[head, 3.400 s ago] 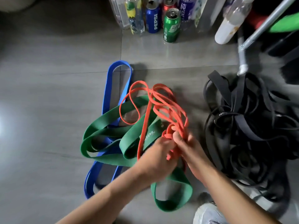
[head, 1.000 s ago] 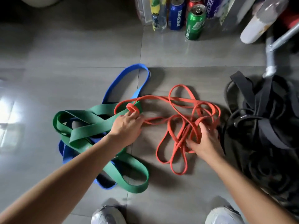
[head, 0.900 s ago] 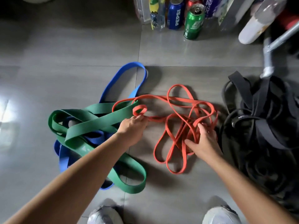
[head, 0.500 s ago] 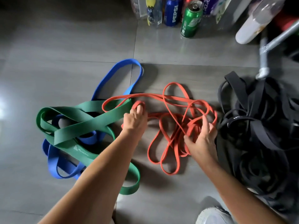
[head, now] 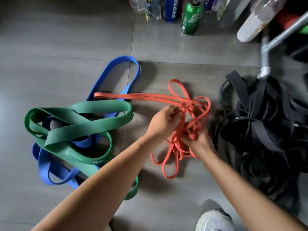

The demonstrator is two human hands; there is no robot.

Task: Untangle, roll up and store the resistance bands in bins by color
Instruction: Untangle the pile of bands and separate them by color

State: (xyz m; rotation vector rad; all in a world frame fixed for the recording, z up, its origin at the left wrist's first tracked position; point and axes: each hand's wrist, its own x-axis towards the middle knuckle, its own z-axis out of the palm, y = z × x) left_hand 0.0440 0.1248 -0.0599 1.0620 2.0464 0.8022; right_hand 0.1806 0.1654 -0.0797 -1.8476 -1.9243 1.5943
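The left hand [head: 162,121] is curling its fingers into the knotted middle of the orange band [head: 168,165], pinching a few strands. Just beside it, the right hand [head: 200,144] is gripping a bunch of the same orange loops from below, with the fingers closed round them.

The risk is probably that pulling the two hands apart while both are clamping the knot would cinch it tighter instead of opening it. The strands are thin and crossing many times, and it cannot be told whether this is one band or several.

One long doubled strand is running out from the grip to the left. Its far end is lying across the blue band [head: 123,60], just above the green band [head: 80,117], so dragging it could snag it on those two. More orange loops are hanging below the hands onto the floor [head: 66,39]. The black bands [head: 260,117] are piled just to the right of the right hand, close enough for a loop to catch. No bins are showing.
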